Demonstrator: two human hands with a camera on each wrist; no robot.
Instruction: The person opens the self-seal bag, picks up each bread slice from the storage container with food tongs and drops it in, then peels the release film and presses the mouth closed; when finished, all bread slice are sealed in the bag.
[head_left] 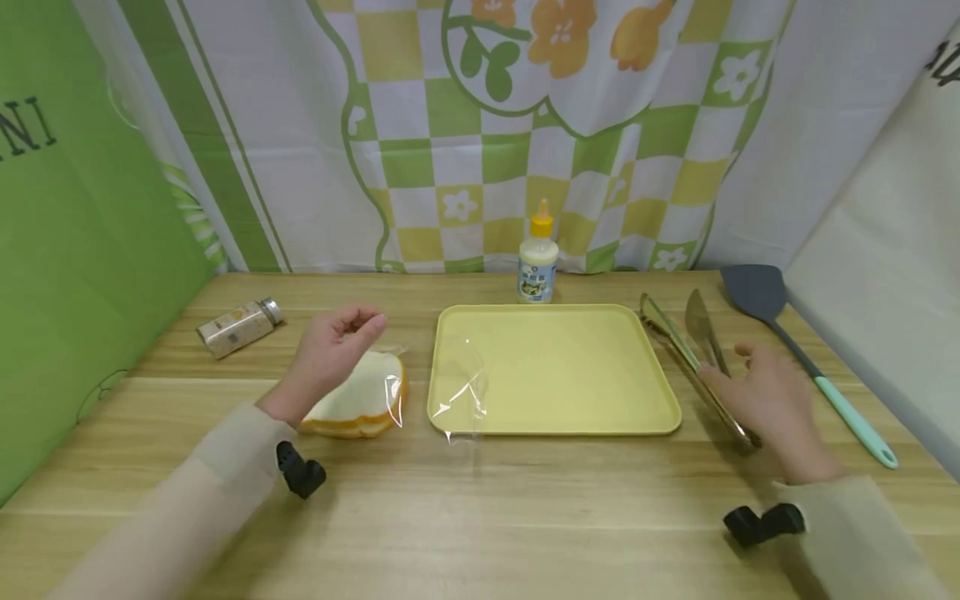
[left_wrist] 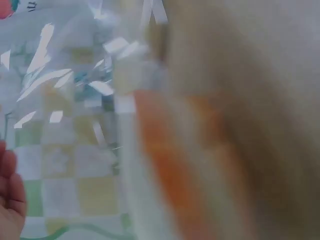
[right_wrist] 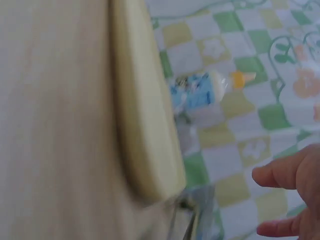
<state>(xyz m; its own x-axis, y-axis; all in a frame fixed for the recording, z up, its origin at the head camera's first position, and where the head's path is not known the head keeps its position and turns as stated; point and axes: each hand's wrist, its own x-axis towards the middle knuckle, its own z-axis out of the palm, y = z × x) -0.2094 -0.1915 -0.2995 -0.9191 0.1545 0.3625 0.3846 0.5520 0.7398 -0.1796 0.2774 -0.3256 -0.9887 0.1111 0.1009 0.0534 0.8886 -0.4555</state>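
In the head view my left hand [head_left: 330,354] is above bread slices [head_left: 358,390] with brown crusts. Its fingers are loosely bent, with nothing visible in them. The bread sits in a clear plastic bag [head_left: 461,396] whose loose end reaches over the left rim of a yellow tray [head_left: 570,375]. My right hand [head_left: 765,404] hovers at a pair of metal tongs [head_left: 684,348] to the right of the tray, overlapping them in this view. In the right wrist view its thumb and a finger [right_wrist: 280,227] stand apart with a gap between them.
A squeeze bottle [head_left: 537,267] with a yellow cap stands behind the tray. At the far left lies a shaker jar [head_left: 240,327] on its side. A grey spatula [head_left: 757,292] with a mint handle lies along the right side. Patterned cloth [head_left: 502,167] hangs behind the table.
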